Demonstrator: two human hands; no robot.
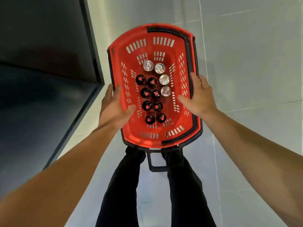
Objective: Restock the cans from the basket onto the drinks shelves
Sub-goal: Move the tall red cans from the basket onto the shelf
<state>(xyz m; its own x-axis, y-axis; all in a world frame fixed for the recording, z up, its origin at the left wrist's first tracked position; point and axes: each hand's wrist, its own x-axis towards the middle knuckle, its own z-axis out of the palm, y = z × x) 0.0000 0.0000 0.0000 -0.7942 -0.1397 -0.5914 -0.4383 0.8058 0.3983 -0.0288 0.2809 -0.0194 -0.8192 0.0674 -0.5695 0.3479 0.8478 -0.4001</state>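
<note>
Red plastic basket (124, 128) seen from above, over a pale tiled floor (246, 63), in front of the person's dark-trousered legs (121, 185). Slotted walls; black folding handles lie along the rim, 1 visible at the far and right edge (188, 51). A black pull handle (157, 167) sticks out at the near end, between the legs.

Left hand (113, 108): grips the left rim, thumb inside against the slotted wall, fingers wrapped over the outer edge. Right hand (198, 95): grips the right rim, thumb inside pointing toward the cans, fingers curled over the black handle on the outside. Both forearms bare.

Contents, all upright on the basket floor:
- 8 dark-topped cans (151, 95) with a red mark on each lid, in 2 columns of 4 running from near end to middle.
- 4 silver-topped cans (164, 79) in a curved line from the far middle toward the right wall, just beside the dark ones.

Cans stand close-packed, touching or nearly so; cannot tell which.

Left of the floor: a dark panel and dark recessed surface (41, 79), detail not readable.
</note>
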